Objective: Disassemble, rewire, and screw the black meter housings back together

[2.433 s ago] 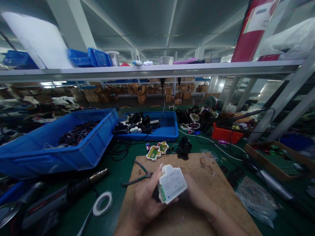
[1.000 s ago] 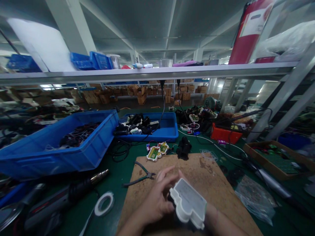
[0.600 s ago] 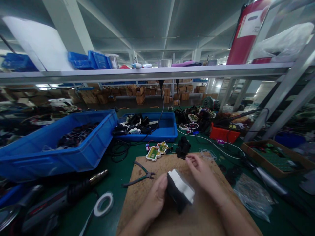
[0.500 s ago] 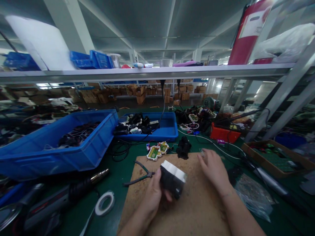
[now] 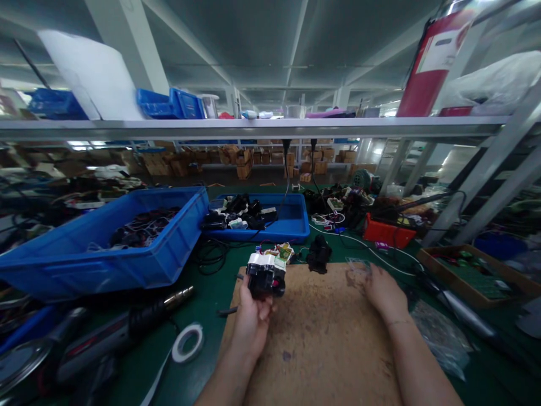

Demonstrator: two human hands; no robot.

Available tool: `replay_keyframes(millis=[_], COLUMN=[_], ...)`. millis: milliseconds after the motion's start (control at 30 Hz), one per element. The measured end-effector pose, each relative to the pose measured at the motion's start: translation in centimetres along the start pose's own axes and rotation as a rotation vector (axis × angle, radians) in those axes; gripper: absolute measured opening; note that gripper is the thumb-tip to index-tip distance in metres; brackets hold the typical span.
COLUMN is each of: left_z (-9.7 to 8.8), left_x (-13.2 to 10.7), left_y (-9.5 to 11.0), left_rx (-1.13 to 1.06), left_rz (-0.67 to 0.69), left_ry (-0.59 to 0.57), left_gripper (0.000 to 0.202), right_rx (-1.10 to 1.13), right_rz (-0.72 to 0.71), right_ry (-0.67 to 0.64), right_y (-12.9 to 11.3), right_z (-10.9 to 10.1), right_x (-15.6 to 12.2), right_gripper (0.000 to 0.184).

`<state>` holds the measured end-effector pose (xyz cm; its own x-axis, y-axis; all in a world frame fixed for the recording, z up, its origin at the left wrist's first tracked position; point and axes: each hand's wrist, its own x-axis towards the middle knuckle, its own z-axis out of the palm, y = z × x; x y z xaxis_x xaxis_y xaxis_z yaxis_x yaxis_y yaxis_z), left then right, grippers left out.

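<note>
My left hand (image 5: 250, 320) is closed round a black device with a white cover (image 5: 265, 274) and holds it up over the left edge of the brown work board (image 5: 321, 344). My right hand (image 5: 384, 292) rests near the board's upper right corner beside a small clear plastic piece (image 5: 358, 265); its fingers are curled and hidden. Two open white casings with green circuit boards (image 5: 282, 252) lie just behind the held device. A black part (image 5: 319, 254) sits beyond the board's far edge.
A large blue bin (image 5: 105, 242) of dark parts stands at the left, a shallower blue tray (image 5: 270, 223) behind the board. A heat gun (image 5: 127, 330) and tape roll (image 5: 188, 342) lie at the lower left. A red box (image 5: 384, 232), cables and a cardboard tray (image 5: 473, 269) are on the right.
Both hands held the white-covered device close in front; my right hand let go and moved to the board's right corner. My left hand carried the device forward and left.
</note>
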<state>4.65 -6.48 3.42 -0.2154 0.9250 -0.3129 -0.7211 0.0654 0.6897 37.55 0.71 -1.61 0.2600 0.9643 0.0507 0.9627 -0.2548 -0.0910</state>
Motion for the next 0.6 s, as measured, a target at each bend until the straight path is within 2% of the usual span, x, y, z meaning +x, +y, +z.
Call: replay_keyframes(millis=[167, 333, 467, 600], left_z=[-0.1, -0.4, -0.7, -0.7], left_x=[0.1, 0.5, 0.9, 0.9], left_y=[0.4, 0.5, 0.3, 0.4], left_rx=[-0.01, -0.047, -0.067, -0.067], left_rz=[-0.049, -0.034, -0.046, -0.045], left_ry=[0.002, -0.03, -0.039, -0.029], left_gripper=[0.044, 0.044, 0.04, 0.041], right_rx=[0.017, 0.001, -0.013, -0.024], right_rz=[0.024, 0.088, 0.154, 0.181], right_ry=[-0.068, -0.068, -0.128, -0.09], right_y=[1.4, 2.3, 2.8, 2.8], right_z=[-0.4, -1.1, -1.3, -1.5], right_x=[-0.3, -0.5, -0.7, -1.2], right_gripper=[0.042, 0.048, 0.033, 0.033])
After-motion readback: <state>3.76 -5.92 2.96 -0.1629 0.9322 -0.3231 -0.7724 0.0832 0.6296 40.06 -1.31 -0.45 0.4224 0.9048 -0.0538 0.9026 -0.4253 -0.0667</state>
